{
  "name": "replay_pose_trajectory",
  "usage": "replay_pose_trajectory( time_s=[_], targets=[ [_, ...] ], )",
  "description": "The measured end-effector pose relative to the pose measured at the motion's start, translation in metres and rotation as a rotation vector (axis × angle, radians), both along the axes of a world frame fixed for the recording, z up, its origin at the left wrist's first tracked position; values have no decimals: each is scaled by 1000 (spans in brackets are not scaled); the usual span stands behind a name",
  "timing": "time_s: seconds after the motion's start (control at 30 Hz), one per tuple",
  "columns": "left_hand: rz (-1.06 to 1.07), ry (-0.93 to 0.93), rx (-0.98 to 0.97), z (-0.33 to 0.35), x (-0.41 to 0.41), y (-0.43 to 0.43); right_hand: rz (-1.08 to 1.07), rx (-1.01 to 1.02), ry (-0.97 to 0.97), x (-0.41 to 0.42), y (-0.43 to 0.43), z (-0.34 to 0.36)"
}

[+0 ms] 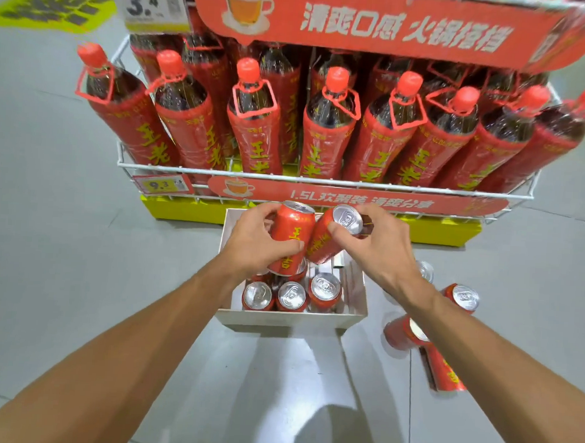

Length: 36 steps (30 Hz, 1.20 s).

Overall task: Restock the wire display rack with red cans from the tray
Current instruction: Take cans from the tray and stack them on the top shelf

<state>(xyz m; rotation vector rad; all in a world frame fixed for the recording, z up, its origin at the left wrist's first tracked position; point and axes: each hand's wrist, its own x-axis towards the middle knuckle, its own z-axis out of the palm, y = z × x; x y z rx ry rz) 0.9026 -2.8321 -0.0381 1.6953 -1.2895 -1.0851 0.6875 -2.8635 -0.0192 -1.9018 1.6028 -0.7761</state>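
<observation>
Head-camera view looking down at a shop floor. Across the top stands a white wire display rack (121, 165) on a yellow base (183, 212). A yellow price tag (161, 184) hangs at its lower left corner, and the tier in view is packed with tall red-labelled bottles (255, 124). No cans show on the rack from here, and no free shelf space for them is in view.

On the grey floor in front of the rack sits a white cardboard tray (289, 319). Above it, left of centre, the left hand (256, 243) wraps fingers and thumb round a red can (290, 234), held almost upright. Touching that can on its right side is a second red can (330, 240), tilted to the left. The right hand (381, 249) pinches it near its silver top, thumb on the near side, fingers over the far side. Both cans are lifted clear of the tray, just below the rack's front sign.

Three tray cans (290, 295) stand upright along the tray's near wall. Further right, outside the tray, loose cans (463, 298) rest on the floor, some on their sides and partly hidden by the right forearm.

The step in hand appears to be the carry from tray to rack. The next move probably calls for lifting both cans to an open spot and setting them upright without knocking the bottles
</observation>
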Motion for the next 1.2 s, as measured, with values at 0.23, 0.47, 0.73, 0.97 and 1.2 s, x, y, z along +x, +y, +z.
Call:
replay_pose_trajectory(
  time_s=[0.23,0.47,0.73,0.97,1.2],
  targets=[
    [-89,149,-146,104,14,1,101,54,-148,-1,-10,90],
    [-151,245,-214,212,25,-8,173,-13,-265,-1,-19,206],
    [-162,251,-250,456,22,-31,172,-37,-312,-5,-39,465],
    [-186,182,-327,735,16,-79,149,-102,-327,-9,-80,739],
    [-163,127,-435,935,-3,-124,110,-227,-414,-19,-117,930]
  ],
)
